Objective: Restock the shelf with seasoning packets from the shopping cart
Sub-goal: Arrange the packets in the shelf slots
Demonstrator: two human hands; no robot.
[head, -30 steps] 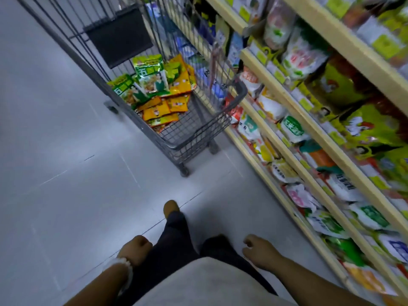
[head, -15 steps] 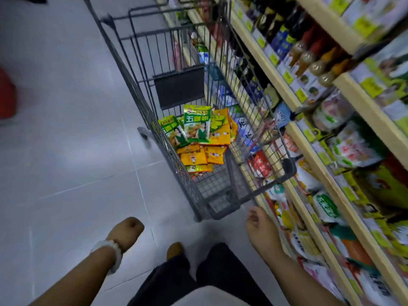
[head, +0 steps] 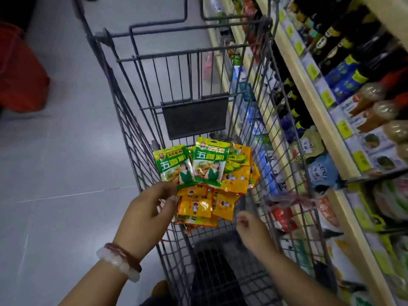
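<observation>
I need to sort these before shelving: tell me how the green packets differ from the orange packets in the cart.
The green packets have green-and-yellow fronts with big white characters; the orange packets are orange-yellow with small pictures. The green ones look larger. Two green ones lie on top of the pile, farther from the person; the orange ones lie beneath and nearer. The left hand reaches the pile where both meet. Both kinds are flat sachets in the cart.

floor: pale grey tiles, thin joints | red object: blurred, at left edge on the floor, kind unclear | bracelets: one white beaded, one reddish-brown band, side by side on a wrist | shoe toe: tan, at bottom edge
</observation>
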